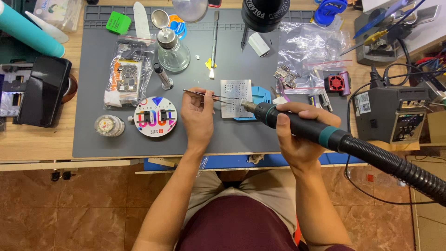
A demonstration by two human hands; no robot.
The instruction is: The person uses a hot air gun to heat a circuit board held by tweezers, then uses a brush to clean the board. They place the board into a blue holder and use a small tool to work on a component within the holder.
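Grey silicone work mat (241, 139) covered most of the wooden bench (42, 144) in the upper half of the frame. My left hand (197, 118) sat at centre frame, closed in a pinch on thin metal tweezers (209, 95), tips pointing right onto a square metal stencil (235, 95). The stencil lay on a blue holder (262, 95), just right of centre. My right hand (299, 135) was wrapped tight round the dark handle of a hot air gun (297, 123), nozzle aimed left at the stencil's lower right edge, very near the tweezer tips; couldn't tell if it touched. Its ribbed black hose (395, 167) ran off to the lower right of the frame.

Left of my left hand: a round colourful disc (155, 116) with black clips, and a small round tin (109, 125) further left. Above those, a plastic bag holding a circuit board (125, 74), and a glass dispenser bottle (172, 51) with a metal top. A small syringe-like tube (163, 76) lay beside the bottle. Upper centre: a long metal pry tool (214, 37) and a black cylinder (265, 14). Upper right of the mat: clear zip bags (306, 46), and a small red fan (335, 82). Far right, a dark station box (390, 114) with cables. Far left, a black phone-like slab (44, 90) and a teal tube (28, 30) in the corner.
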